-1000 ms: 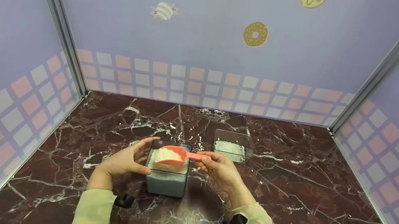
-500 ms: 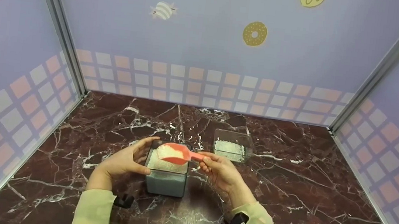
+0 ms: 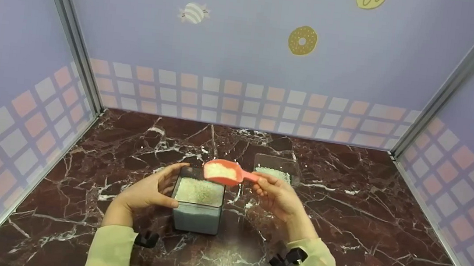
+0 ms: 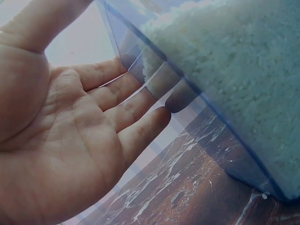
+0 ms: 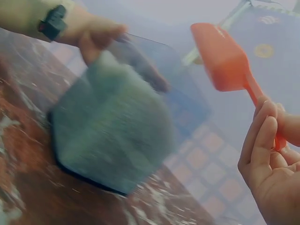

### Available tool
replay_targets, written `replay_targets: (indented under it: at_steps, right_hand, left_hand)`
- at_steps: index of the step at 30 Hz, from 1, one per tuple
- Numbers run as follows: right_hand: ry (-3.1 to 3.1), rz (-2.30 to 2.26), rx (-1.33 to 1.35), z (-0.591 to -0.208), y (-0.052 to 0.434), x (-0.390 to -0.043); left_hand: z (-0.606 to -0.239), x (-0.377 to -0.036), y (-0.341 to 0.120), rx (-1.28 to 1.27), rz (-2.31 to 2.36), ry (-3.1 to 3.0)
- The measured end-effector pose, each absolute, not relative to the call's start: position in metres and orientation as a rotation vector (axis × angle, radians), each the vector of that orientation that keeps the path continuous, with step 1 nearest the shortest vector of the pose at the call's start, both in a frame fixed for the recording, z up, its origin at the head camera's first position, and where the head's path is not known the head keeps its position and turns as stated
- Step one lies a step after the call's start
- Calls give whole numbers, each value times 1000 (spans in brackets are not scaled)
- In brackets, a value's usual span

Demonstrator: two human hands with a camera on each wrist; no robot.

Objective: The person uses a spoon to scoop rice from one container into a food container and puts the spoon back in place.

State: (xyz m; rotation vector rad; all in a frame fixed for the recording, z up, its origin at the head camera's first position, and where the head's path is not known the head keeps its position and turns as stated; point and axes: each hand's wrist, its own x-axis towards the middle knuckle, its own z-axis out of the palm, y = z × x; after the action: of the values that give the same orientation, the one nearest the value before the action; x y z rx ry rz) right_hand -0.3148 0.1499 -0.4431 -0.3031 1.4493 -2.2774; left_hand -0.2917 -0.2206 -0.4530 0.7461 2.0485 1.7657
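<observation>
In the head view, my right hand (image 3: 278, 197) pinches the handle of a red scoop (image 3: 235, 179) heaped with white rice (image 3: 220, 171). The scoop hangs level above the far right rim of a clear square container (image 3: 197, 219), which is filled high with rice. At the container's left side is my left hand (image 3: 147, 192), thumb on the near side and fingers reaching round the back. The left wrist view shows its fingers (image 4: 136, 108) against the clear wall. From the right wrist, the scoop (image 5: 222, 61) appears apart from the container (image 5: 117, 126).
Behind the scoop, a shallow clear box (image 3: 277, 163) holds more rice, partly covered by the scoop handle and right hand. Spilled grains dot the marbled table (image 3: 364, 217). Patterned walls (image 3: 235, 62) enclose the back and both sides.
The loaded scoop has moved up and to the right, from over the middle of the container to its far right rim. My left hand and the container have stayed put.
</observation>
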Motion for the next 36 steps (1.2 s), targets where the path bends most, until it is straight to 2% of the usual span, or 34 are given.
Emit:
replay_targets:
  at_steps: [6,19,26,36]
  right_hand:
    - [1654,-2360,-259,-436,179,-324]
    - [1992,-2452,146,-440,229,-341]
    - [2314,-2295,270,-445,239,-344]
    - [2886,-1882,283,-441,243,-339]
  left_hand:
    - [-454,-291,-221,750,1765,2057]
    - [-453,-292,-221,732,1760,2075]
    - [-453,-292,-221,733,1766,2059]
    - [-455,-293,-221,740,1760,2065]
